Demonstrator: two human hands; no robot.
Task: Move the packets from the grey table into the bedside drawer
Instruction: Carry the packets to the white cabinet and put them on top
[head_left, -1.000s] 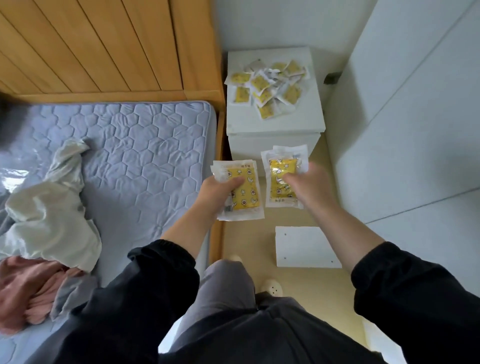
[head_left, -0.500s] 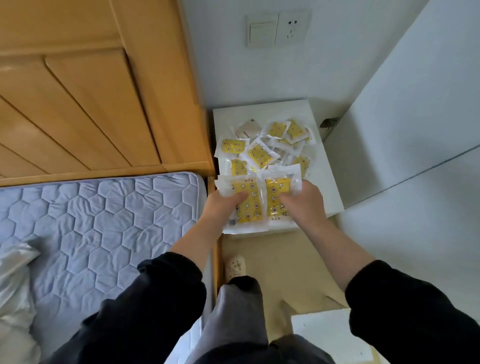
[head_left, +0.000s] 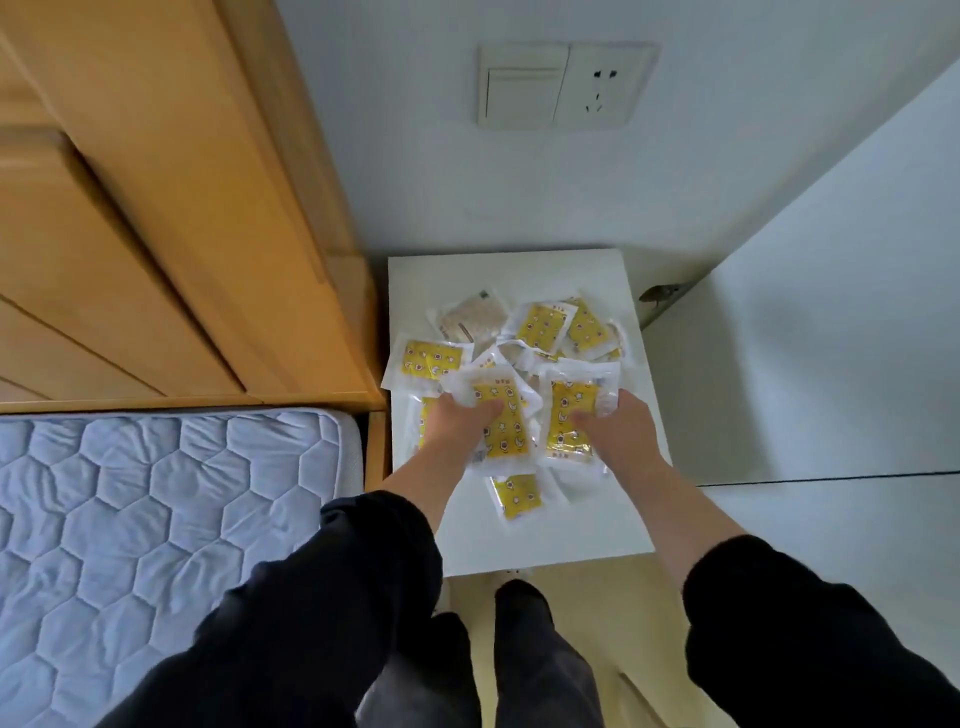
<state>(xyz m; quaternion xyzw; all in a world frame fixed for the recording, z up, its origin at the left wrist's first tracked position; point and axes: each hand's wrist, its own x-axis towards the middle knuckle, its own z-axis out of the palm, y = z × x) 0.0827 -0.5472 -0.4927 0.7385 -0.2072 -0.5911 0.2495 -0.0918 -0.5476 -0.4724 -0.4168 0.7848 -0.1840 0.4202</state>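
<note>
My left hand (head_left: 457, 421) grips a clear packet with a yellow printed insert (head_left: 506, 426). My right hand (head_left: 621, 428) grips a second yellow packet (head_left: 569, 415). Both hands hover just over a pile of several like packets (head_left: 540, 327) spread on top of the white bedside cabinet (head_left: 587, 525). One loose packet (head_left: 517, 496) lies nearer the cabinet's front edge, below my hands. The cabinet's drawer front is hidden from this angle.
The wooden headboard (head_left: 171, 218) and the grey quilted mattress (head_left: 156, 519) lie to the left, touching the cabinet. A white wall with a switch and socket plate (head_left: 566, 85) stands behind. A white wardrobe panel (head_left: 831, 338) closes the right side. My legs stand on the beige floor (head_left: 623, 613).
I have stepped up to the cabinet, and both hands have carried their packets forward from in front of it to over the pile on its top.
</note>
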